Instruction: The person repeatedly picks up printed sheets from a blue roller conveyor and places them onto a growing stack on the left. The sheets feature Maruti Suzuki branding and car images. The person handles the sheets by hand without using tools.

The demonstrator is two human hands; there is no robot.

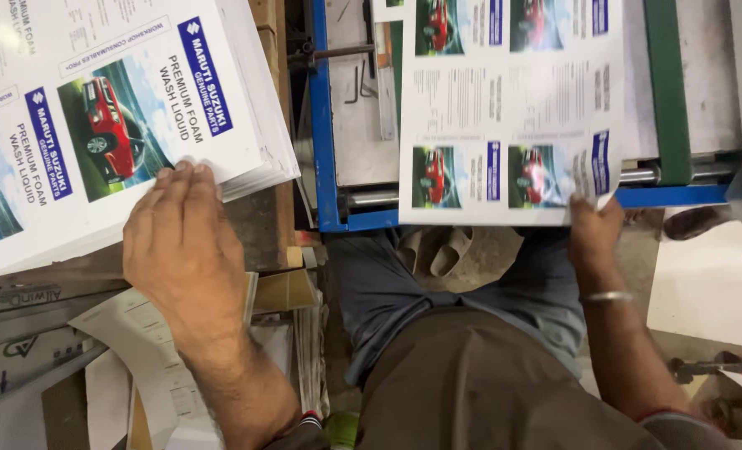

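Observation:
My left hand [183,250] rests palm down on the near edge of a thick stack of printed sheets [96,117] at the left, fingertips touching the top sheet, which shows red car pictures and blue label strips. My right hand [594,229] pinches the near right corner of a single printed sheet [512,108] with the same car pictures. That sheet lies on a blue-framed machine bed [325,142]. A metal bangle sits on my right wrist.
Cardboard boxes and loose papers [137,333] lie under and below the stack at the left. A green bar [667,83] and metal rollers [637,175] run along the machine's right side. My legs and the floor show below.

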